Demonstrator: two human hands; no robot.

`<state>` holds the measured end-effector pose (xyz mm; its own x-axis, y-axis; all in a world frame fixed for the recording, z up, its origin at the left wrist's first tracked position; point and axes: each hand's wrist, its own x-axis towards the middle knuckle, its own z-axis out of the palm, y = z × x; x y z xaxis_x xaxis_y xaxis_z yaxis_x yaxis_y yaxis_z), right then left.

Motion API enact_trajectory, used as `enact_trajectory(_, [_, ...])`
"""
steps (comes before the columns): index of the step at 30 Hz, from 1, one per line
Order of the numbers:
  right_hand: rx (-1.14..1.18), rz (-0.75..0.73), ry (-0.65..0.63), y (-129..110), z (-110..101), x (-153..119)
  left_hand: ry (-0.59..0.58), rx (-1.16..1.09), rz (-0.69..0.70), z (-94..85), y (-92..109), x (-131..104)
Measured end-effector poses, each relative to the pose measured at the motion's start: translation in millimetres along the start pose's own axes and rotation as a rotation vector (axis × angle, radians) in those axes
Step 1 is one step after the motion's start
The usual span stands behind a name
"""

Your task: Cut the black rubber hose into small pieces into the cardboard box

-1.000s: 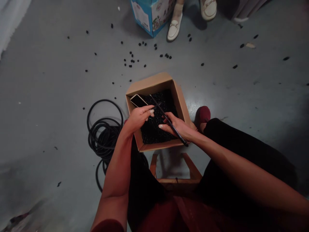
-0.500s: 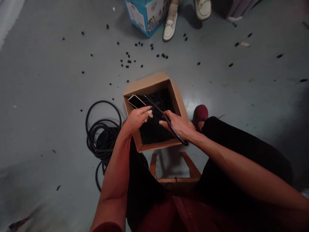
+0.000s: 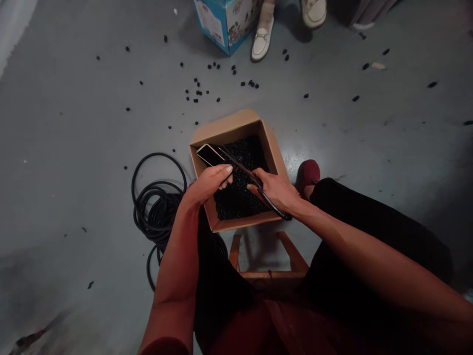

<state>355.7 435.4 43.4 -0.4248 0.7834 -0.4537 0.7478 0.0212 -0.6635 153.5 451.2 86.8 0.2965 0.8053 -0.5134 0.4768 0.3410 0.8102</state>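
My right hand (image 3: 275, 190) is wrapped around what looks like a pair of dark scissors (image 3: 240, 166). Their narrow tip points up and left over the box, and the curved handle end sticks out below my palm. Close to the blades, my left hand (image 3: 214, 180) is closed, thumb pressed against the fingers; anything between them is too small or hidden to make out. Beneath both hands stands an open cardboard box (image 3: 225, 121) holding a mass of small black pieces (image 3: 240, 199). A dark, light-edged rectangular object (image 3: 210, 155) leans in its far left corner.
Coiled black tubing (image 3: 157, 197) lies on the floor left of the box. Small black pieces (image 3: 198, 92) are scattered beyond it. A blue printed carton (image 3: 227, 29) and another person's light shoe (image 3: 262, 43) are at the top. A wooden stool (image 3: 273, 275) is between my legs.
My left hand's fingers have closed, with the thumb now on top, and the hand has shifted slightly. The scissors in my right hand have barely moved. The view has shifted a little.
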Motion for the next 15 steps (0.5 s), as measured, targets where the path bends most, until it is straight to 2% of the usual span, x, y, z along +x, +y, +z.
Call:
enact_trajectory(6, [0.006, -0.045, -0.010, 5.1, 1.6, 1.2, 0.022, 0.098, 0.012, -3.0, -14.3, 6.1])
enact_trajectory(10, [0.019, -0.051, -0.016, 10.6, 5.4, 3.0, 0.126, 0.217, 0.013, -0.2, -20.9, 10.5])
enact_trajectory(15, [0.031, -0.033, -0.039, 11.9, 4.8, 3.0, 0.245, 0.455, 0.049, 7.7, -19.1, 12.3])
